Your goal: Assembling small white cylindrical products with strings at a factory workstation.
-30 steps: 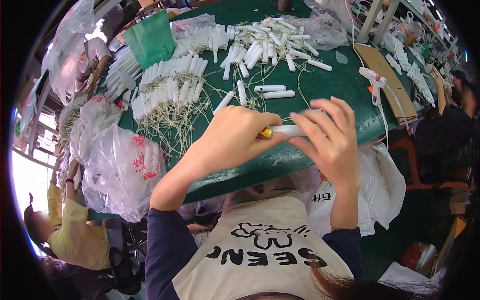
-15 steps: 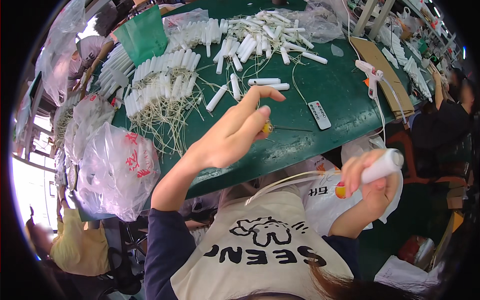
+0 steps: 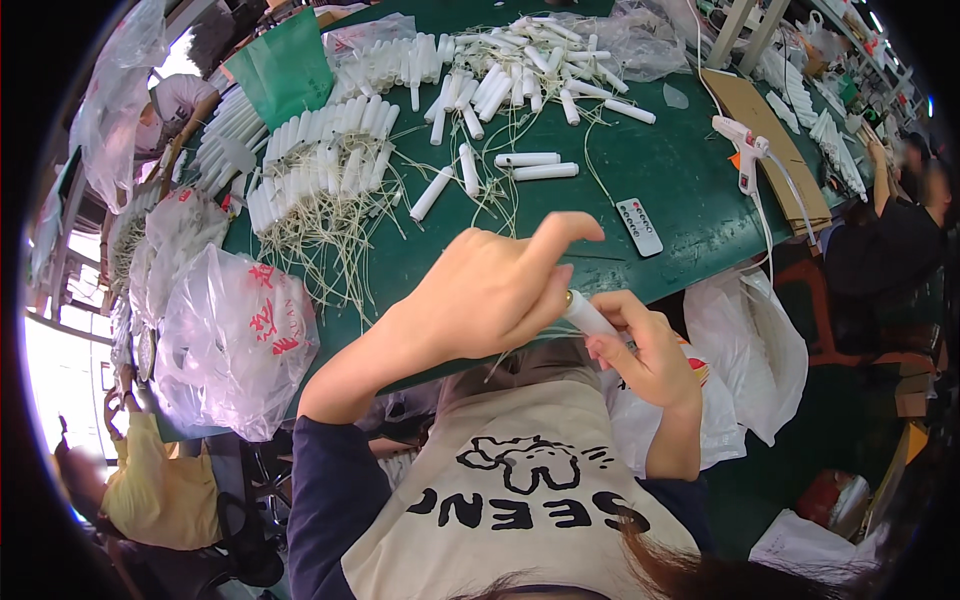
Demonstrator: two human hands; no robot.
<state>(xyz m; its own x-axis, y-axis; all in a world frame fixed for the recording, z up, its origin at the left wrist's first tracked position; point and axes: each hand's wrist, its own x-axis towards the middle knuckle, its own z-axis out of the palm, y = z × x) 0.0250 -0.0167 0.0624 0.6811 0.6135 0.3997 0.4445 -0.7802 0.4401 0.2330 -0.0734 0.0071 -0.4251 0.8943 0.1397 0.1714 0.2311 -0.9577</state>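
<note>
My right hand (image 3: 645,350) is closed around a white tube (image 3: 590,316), one of the slim cylinders with pale wires. My left hand (image 3: 490,290) meets the tube's upper left end, thumb bent in and index finger stretched out over it. A small yellow piece (image 3: 568,297) shows between the left fingertips and the tube's end; its kind is mostly hidden. Pale wires (image 3: 508,358) hang below the left hand. Just beyond my hands, two loose white tubes (image 3: 545,172) lie side by side on the green table (image 3: 690,210).
Heaps of wired white tubes (image 3: 335,150) cover the far left and back. A small remote control (image 3: 638,228) and a white glue gun (image 3: 742,150) lie to the right, beside cardboard (image 3: 775,150). A clear plastic bag (image 3: 240,340) hangs at the left edge. Other people sit nearby.
My right hand has brought the white tube leftward and inward to my left hand. My left hand has moved slightly right and down, and the two now meet at the tube's end.
</note>
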